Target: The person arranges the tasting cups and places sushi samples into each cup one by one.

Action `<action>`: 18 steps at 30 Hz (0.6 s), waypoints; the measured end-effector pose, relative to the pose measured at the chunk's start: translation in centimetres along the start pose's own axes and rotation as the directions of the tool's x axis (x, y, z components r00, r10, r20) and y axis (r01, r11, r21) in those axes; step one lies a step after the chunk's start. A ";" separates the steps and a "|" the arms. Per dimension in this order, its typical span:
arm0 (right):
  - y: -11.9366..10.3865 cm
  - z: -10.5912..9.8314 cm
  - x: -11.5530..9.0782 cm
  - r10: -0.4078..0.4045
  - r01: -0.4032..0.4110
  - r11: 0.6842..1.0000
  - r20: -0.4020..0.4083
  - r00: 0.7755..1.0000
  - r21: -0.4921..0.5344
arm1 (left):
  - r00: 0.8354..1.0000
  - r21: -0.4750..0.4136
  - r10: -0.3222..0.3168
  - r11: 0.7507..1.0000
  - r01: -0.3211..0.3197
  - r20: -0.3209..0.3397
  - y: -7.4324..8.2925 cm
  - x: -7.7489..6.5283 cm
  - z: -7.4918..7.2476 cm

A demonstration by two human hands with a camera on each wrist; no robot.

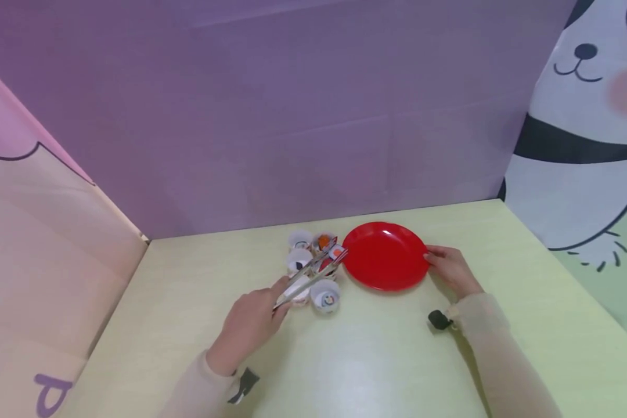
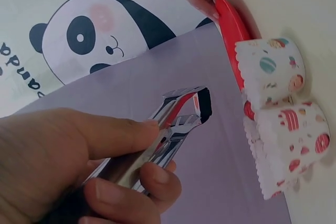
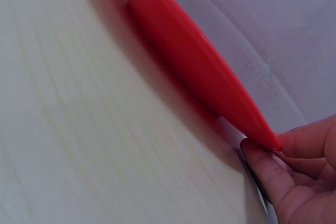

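Observation:
In the head view my left hand (image 1: 253, 319) grips a pair of metal tongs (image 1: 308, 278). Between the tong tips is a small sushi roll piece (image 1: 337, 251), white with an orange centre; its black wrapping (image 2: 205, 105) shows in the left wrist view. The tips hang over a cluster of several paper baking cups (image 1: 326, 297). My right hand (image 1: 451, 268) pinches the right rim of a red plate (image 1: 385, 255), thumb on one face and fingers on the other. That plate lies just right of the cups, its surface bare.
Small food-like pieces sit in the cups, among them an orange one (image 1: 324, 241). A pale wooden table (image 1: 376, 360) carries everything. Behind it rises a purple backdrop (image 1: 292, 128), with a panda print (image 1: 580, 145) at the right side.

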State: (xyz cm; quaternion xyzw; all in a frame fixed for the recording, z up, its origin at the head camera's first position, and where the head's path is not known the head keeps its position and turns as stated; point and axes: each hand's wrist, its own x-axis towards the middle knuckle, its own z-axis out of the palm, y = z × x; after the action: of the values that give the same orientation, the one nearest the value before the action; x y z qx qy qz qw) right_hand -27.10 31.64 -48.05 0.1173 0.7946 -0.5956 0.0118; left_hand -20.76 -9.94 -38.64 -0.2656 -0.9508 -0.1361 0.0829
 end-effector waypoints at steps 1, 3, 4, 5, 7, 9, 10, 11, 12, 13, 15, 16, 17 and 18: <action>0.0 0.0 0.0 0.002 -0.002 1.000 0.000 1.000 -0.003 | 1.000 0.010 -0.004 1.000 0.004 -0.006 -0.2 -0.1 -0.1; -0.1 0.0 0.0 0.007 -0.007 1.000 -0.001 1.000 -0.011 | 1.000 0.016 -0.014 1.000 0.014 -0.007 -0.6 -0.2 -0.4; -0.1 0.0 0.0 0.012 -0.012 1.000 -0.003 1.000 -0.015 | 1.000 0.014 -0.017 1.000 0.017 -0.007 -0.8 -0.3 -0.5; -0.1 0.0 0.0 0.019 -0.019 1.000 -0.005 1.000 -0.015 | 1.000 0.017 -0.022 1.000 0.022 -0.006 -1.1 -0.3 -0.6; -0.1 0.0 0.0 0.025 -0.025 1.000 -0.006 1.000 -0.018 | 1.000 0.018 -0.023 1.000 0.024 -0.006 -1.6 -0.5 -0.8; -0.2 0.0 0.0 0.027 -0.027 1.000 -0.005 1.000 -0.016 | 1.000 0.006 -0.022 1.000 0.022 -0.002 -2.1 -0.6 -1.0; -0.2 0.0 0.0 0.028 -0.028 0.999 -0.004 1.000 -0.017 | 1.000 0.001 -0.022 1.000 0.022 0.003 -2.3 -0.7 -1.1; -0.3 0.0 -0.1 0.028 -0.028 0.999 -0.002 1.000 -0.016 | 1.000 -0.005 -0.024 1.000 0.024 0.008 -2.5 -0.8 -1.2; -0.3 0.0 -0.1 0.025 -0.025 1.000 0.000 1.000 -0.015 | 1.000 -0.015 -0.025 1.000 0.025 0.014 -2.7 -0.9 -1.3; -0.4 0.1 -0.2 0.027 -0.027 1.000 -0.001 1.000 -0.016 | 0.999 -0.027 -0.031 0.999 0.032 0.024 -2.9 -1.0 -1.4; -0.4 0.0 -0.2 0.025 -0.025 1.000 0.001 1.000 -0.011 | 0.998 -0.040 -0.041 0.998 0.042 0.041 -3.2 -1.3 -1.6; -0.4 0.0 -0.2 0.024 -0.024 1.000 0.002 1.000 -0.011 | 0.998 -0.044 -0.047 0.998 0.049 0.050 -3.3 -1.4 -1.7; -0.4 0.0 -0.2 0.023 -0.023 1.000 0.002 1.000 -0.007 | 0.997 -0.046 -0.052 0.997 0.054 0.056 -3.4 -1.5 -1.8; -0.4 0.0 -0.2 0.020 -0.020 1.000 0.002 1.000 -0.003 | 0.997 -0.046 -0.056 0.997 0.059 0.062 -3.5 -1.6 -1.9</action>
State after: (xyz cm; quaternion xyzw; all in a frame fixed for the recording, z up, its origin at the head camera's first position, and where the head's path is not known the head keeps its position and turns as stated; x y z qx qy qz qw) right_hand -26.95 31.48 -47.67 0.1244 0.7943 -0.5944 0.0188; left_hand -21.13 -14.19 -37.95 -0.2441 -0.9566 -0.1530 0.0437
